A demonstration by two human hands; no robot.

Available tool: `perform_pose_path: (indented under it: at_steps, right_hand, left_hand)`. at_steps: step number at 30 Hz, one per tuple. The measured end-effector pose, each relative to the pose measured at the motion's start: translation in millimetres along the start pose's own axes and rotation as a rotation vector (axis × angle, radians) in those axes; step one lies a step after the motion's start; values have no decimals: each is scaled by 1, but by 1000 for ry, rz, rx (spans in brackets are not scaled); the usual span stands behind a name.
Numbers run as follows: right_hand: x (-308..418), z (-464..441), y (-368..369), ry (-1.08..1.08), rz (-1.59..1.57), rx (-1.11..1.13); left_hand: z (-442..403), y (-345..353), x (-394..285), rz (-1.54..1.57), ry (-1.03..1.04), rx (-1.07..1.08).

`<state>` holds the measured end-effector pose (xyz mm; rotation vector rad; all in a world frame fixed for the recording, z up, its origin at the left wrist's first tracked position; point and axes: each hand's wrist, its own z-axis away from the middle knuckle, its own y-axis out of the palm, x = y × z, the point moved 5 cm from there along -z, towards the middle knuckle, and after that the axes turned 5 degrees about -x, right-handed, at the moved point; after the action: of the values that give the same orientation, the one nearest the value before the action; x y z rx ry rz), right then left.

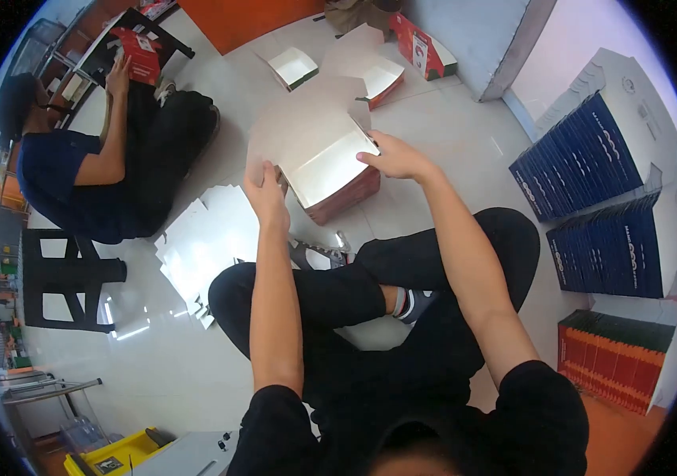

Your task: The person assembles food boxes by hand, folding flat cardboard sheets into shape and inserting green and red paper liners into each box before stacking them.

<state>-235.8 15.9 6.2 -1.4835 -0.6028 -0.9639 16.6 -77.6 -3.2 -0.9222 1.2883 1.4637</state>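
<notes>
An open cardboard box point(345, 196) with a white inside and a reddish outer wall is in front of me, above my crossed legs. Its white lid flap point(306, 111) stands out on the far side. My left hand point(267, 195) is closed on the left edge of the box, some fingers hidden behind it. On the right edge, my right hand point(395, 156) grips the rim with the thumb on top. Below and left of the box, a pile of flat white cardboard sheets point(219, 234) lies on the floor.
Open boxes point(295, 67) and a red closed-looking box point(421, 49) sit on the floor ahead. Blue folded cartons point(580, 155) and red ones point(612, 361) are stacked right. At left, another person point(76, 178) holds a red box point(140, 57) near a black stool point(69, 278).
</notes>
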Motion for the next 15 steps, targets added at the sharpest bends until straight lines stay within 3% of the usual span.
perform_pose_path:
  at_steps: [1,5,10,15]
  right_hand:
    - [-1,-4,9,-44,147,-32]
    - [14,4,22,-39,112,-67]
    - [30,10,33,-31,160,-208]
    - [27,4,48,-80,50,-306]
  left_hand:
    - [-9,-9,13,67,-2,-35]
    - [-18,-23,29,-97,46,9]
    - [21,-9,-13,-276,56,-199]
    - [17,-17,-17,-299,154,-238]
